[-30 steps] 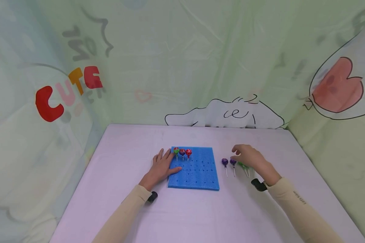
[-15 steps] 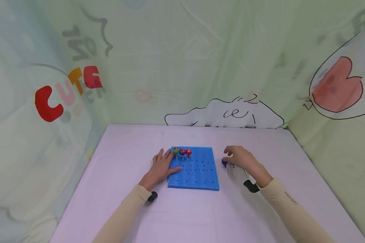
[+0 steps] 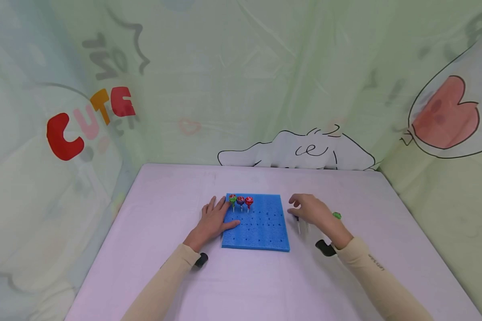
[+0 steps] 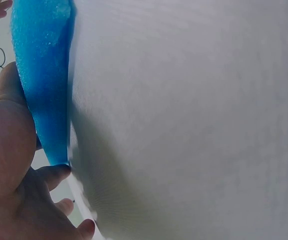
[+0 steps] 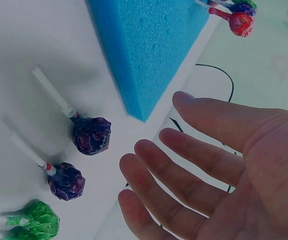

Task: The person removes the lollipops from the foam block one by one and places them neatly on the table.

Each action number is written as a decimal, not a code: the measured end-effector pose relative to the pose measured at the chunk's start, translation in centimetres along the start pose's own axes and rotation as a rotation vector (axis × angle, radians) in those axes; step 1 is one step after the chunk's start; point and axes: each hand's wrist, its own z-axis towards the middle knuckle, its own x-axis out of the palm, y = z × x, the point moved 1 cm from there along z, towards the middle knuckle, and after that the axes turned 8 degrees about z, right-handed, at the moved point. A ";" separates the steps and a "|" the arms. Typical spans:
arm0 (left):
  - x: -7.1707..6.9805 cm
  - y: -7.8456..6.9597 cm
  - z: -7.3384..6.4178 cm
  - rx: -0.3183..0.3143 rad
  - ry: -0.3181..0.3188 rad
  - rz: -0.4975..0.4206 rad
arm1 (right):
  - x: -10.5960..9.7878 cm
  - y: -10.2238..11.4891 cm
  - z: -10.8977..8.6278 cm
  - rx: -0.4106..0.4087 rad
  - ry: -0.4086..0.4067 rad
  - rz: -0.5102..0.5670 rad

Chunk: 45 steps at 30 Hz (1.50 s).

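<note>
My left hand (image 3: 213,223) rests with spread fingers on the left edge of a blue foam board (image 3: 261,232) dotted with small holes. Three lollipops stand upright in its far left corner: a green one (image 3: 233,200), a dark blue one (image 3: 241,201) and a red one (image 3: 249,202). Over the table right of the board hovers my right hand (image 3: 311,209), fingers relaxed and apart, holding nothing. Beneath it, in the right wrist view, lie a purple lollipop (image 5: 92,135), a second purple lollipop (image 5: 67,182) and green lollipops (image 5: 41,220). In the head view the hand mostly hides them.
A pale cloth covers the table (image 3: 176,285). Printed fabric walls (image 3: 209,89) close it in at the back and both sides. Black wrist cameras hang under the left wrist and the right wrist.
My right hand has moved left from above the green lollipops to above the leftmost purple one, near the board. A green lollipop head shows again behind the wrist. The left hand stays put.
</note>
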 end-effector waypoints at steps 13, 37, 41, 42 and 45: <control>0.0 -0.1 0.0 -0.011 0.009 0.001 | 0.6 1.1 0.1 -0.003 -0.028 0.012; 0.1 -0.1 0.0 -0.008 0.004 -0.009 | 1.6 2.4 1.0 -0.047 -0.040 0.050; 0.0 -0.1 0.0 -0.008 0.008 -0.009 | 1.7 2.8 1.1 -0.062 -0.048 0.049; 0.0 0.0 0.0 -0.009 0.008 -0.008 | 1.8 2.8 1.1 -0.064 -0.054 0.050; 0.0 0.0 0.0 -0.010 0.008 -0.005 | 1.9 3.1 1.1 -0.082 -0.063 0.048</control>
